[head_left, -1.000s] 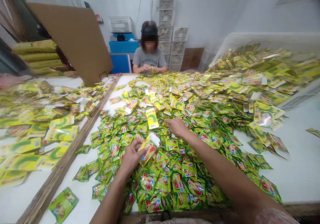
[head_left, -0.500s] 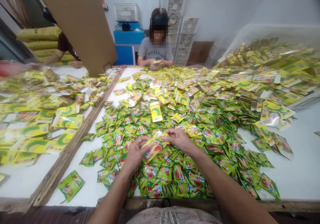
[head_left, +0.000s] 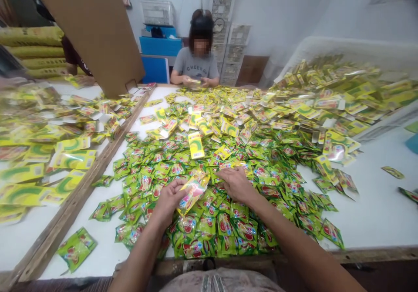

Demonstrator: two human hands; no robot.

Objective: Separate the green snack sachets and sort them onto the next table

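My left hand is closed round a yellow packet that holds several small sachets, raised a little above the heap. My right hand lies palm down on the heap of green and yellow sachets, just right of the packet, fingers curled onto loose sachets; whether it grips one is hidden. A single yellow card packet lies on top of the heap beyond both hands.
A white table carries the heap. A wooden strip splits off the left side, covered with yellow packets. A person sits at the far end holding a packet. A brown board leans at back left. A white tub stands at right.
My right hand reached into the heap, came to the packet in my left hand, and now rests back on the sachets. The packet has stayed in my left hand.
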